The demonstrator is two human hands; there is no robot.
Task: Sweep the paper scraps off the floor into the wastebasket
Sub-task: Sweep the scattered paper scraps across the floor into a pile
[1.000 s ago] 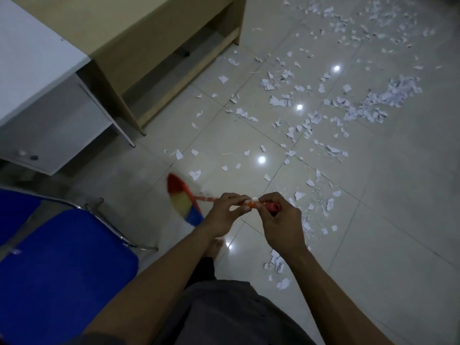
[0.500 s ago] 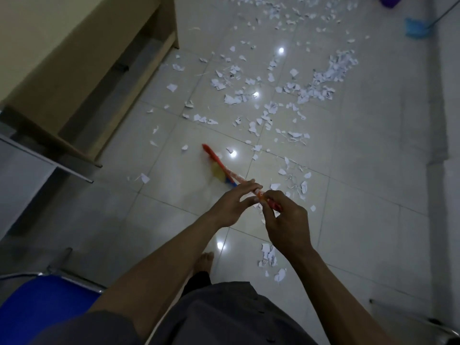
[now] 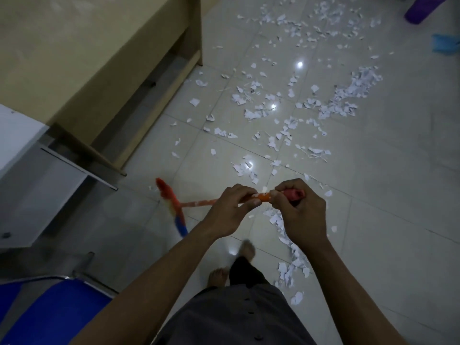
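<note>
Paper scraps everywhere, white bits strewn across the tiled floor from mid-frame up to the upper right! Starting far left: a blue chair seat fills the lower left corner, a white cabinet sits above it, and a wooden desk takes the upper left. Just right of the cabinet is the broom, its red, yellow and blue bristles blurred. Its orange handle runs right into the left hand, fingers curled round it, and right beside that the right hand is wrapped round the red tip. Below the hands are two bare feet, with a trail of scraps just to their right. Further right, a thicker heap lies in the upper right. Beyond it is the purple wastebasket, cut off by the top edge, and a blue dustpan at the right edge, both well apart from the broom.
</note>
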